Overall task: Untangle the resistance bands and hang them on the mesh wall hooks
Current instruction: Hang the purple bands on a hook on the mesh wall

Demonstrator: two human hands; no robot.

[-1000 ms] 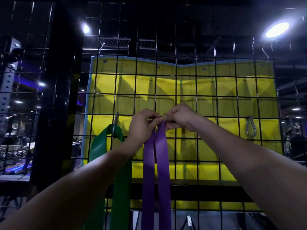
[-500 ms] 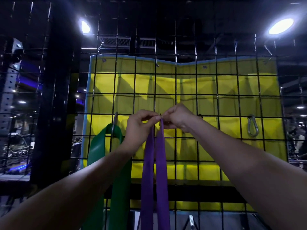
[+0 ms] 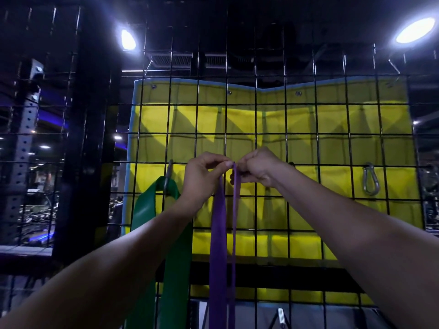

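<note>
A purple resistance band [image 3: 219,238] hangs in two strands down the black mesh wall [image 3: 301,148]. Its top loop sits between my two hands at a mesh bar; the hook there is hidden by my fingers. My left hand [image 3: 203,176] pinches the top of the band from the left. My right hand [image 3: 257,168] is curled on the band's top from the right. A green resistance band [image 3: 175,269] hangs from a metal carabiner hook [image 3: 169,172] just left of my left hand.
An empty silver carabiner [image 3: 368,179] hangs on the mesh at the right. A yellow padded mat [image 3: 320,129] hangs behind the mesh. A black post [image 3: 83,138] and a perforated steel rack upright [image 3: 22,148] stand to the left.
Both hands stay at the same mesh bar with the purple band. The band's right strand has turned edge-on and looks narrower.
</note>
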